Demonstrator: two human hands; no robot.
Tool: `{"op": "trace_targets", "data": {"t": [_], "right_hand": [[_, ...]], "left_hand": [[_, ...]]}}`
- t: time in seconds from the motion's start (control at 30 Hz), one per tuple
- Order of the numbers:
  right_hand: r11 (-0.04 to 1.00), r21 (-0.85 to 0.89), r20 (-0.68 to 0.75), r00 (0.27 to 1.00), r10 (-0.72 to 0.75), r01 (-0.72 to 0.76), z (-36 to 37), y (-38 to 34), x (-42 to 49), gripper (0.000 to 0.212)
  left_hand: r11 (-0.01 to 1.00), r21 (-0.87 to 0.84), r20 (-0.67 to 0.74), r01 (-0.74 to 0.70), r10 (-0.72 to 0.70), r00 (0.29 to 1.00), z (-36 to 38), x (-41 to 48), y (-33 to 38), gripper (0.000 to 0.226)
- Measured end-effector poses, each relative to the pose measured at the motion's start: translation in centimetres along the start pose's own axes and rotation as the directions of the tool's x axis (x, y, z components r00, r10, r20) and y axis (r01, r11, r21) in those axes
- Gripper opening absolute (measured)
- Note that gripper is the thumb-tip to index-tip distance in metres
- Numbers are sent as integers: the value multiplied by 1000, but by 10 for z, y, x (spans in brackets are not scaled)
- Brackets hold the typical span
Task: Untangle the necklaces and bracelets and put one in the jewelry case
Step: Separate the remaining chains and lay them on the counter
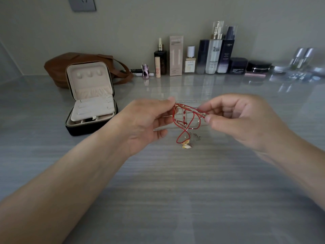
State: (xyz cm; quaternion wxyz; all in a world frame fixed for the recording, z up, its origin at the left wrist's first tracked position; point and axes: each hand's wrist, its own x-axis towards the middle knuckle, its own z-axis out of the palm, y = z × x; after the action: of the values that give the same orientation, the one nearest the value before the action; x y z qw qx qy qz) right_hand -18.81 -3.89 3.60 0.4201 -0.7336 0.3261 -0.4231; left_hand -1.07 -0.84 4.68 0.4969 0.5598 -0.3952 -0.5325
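Head view: tangle held up between both hands, untangling judged barely begun.
A tangle (pixel 186 118) of thin red cords and fine beaded gold chain is pinched at one end by the left hand (pixel 146 124) and at the other by the right hand (pixel 235 118), just above the glossy, grey-streaked surface (pixel 175 191). A loop with a small gold pendant (pixel 186 146) reaches down to the surface. The case (pixel 84 128), boxy, dark outside and lined in pale velvety fabric, is seen open at the left, well apart. No jewelry is seen in it, so separating and placing are judged left to do.
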Motion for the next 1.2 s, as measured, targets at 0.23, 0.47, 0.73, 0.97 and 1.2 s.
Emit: {"op": "trace_targets", "data": {"t": [0.23, 0.47, 0.73, 0.97, 1.2], "right_hand": [[982, 175, -34, 997, 74, -67, -4, -4, 1, 21], [983, 167, 8, 997, 80, -80, -4, -8, -1, 24], [982, 171, 24, 996, 83, -86, -1, -6, -1, 31], [994, 83, 52, 996, 66, -70, 1, -5, -2, 36], [996, 31, 50, 996, 78, -80, 1, -6, -2, 35]], "left_hand": [[954, 283, -109, -100, 136, 985, 0, 2, -2, 16], [861, 395, -63, -322, 375, 925, 8, -3, -6, 11], [584, 624, 139, -519, 570, 810, 14, -12, -10, 12], [533, 678, 182, -507, 546, 818, 13, -11, -13, 9], [543, 694, 136, -473, 546, 827, 14, -15, -11, 9]]}}
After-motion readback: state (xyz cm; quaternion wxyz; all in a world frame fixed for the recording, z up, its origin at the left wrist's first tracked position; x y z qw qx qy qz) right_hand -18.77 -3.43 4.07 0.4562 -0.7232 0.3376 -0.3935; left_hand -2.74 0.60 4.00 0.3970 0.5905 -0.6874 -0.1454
